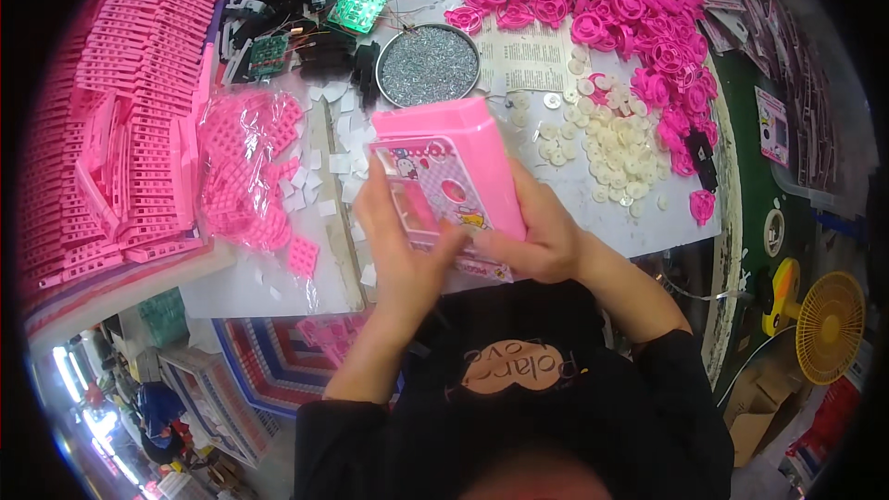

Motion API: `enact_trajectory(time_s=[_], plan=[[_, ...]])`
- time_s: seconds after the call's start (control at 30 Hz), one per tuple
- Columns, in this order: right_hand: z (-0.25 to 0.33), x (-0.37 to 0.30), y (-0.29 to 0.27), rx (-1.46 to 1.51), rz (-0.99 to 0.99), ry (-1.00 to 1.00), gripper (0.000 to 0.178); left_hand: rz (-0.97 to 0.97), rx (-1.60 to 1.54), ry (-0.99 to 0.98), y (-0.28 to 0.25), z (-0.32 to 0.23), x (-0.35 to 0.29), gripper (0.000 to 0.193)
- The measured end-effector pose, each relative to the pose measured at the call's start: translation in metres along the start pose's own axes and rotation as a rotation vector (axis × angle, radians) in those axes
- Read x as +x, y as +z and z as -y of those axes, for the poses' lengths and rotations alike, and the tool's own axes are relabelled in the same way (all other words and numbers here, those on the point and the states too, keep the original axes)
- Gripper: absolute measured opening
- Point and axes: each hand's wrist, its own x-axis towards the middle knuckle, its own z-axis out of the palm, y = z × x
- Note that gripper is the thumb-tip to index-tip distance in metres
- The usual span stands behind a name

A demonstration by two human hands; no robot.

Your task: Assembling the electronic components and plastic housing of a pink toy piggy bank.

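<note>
A pink plastic case (470, 178) is held over the white table (648, 227); the left hand (396, 239) wraps its left edge, the right hand (542, 236) its right, thumbs on the printed front; likely light, stiff, slick, best gripped by its sides; fingertips behind it can't be seen.

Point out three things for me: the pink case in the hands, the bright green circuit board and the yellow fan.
Pink case (443, 183): head view, on its printed front panel.
Bright green circuit board (357, 8): head view, middle of its face.
Yellow fan (831, 327): head view, middle of its round grille.
</note>
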Motion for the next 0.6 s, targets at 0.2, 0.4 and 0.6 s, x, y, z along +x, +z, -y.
enact_trajectory(time_s=[0.2,0.4,0.6], plan=[[0.018,0.007,0.005,0.589,-0.038,0.278,0.068,-0.161,-0.788,-0.338,-0.019,-0.013,0.027,0.053],[0.008,-0.003,-0.01,0.487,0.167,0.534,0.068,-0.173,-0.727,-0.314,-0.031,0.001,0.037,0.026],[0.007,-0.011,-0.004,0.53,0.075,0.504,0.062,-0.184,-0.741,-0.26,-0.035,-0.001,0.041,0.027]])
